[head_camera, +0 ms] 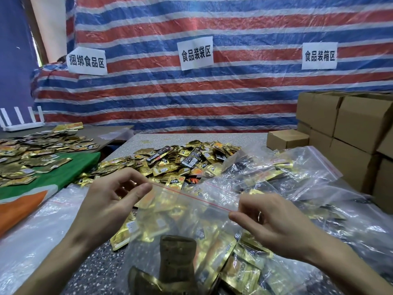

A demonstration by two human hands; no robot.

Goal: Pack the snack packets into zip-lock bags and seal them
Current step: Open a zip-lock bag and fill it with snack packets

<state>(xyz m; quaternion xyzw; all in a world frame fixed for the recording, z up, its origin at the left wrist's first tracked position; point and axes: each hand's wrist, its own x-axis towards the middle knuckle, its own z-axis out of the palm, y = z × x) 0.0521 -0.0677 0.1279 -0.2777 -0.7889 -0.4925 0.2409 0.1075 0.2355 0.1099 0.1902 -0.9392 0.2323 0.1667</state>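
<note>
Item: zip-lock bag (180,218), filled with gold snack packets (214,258), held over the tabletop (100,265).
I see my left hand (110,201) pinching the red zip strip's left end and my right hand (270,222) pinching its right end. A loose heap (180,160) of packets lies just behind, with cardboard boxes (357,124) stacked at far right.

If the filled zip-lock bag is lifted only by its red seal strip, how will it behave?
Probably floppy: the zip-lock bag is thin clear film, wrinkled between the left hand and right hand. Likely bottom-heavy, since many gold snack packets fill it. The glossy film may slip in a pinch.
</note>
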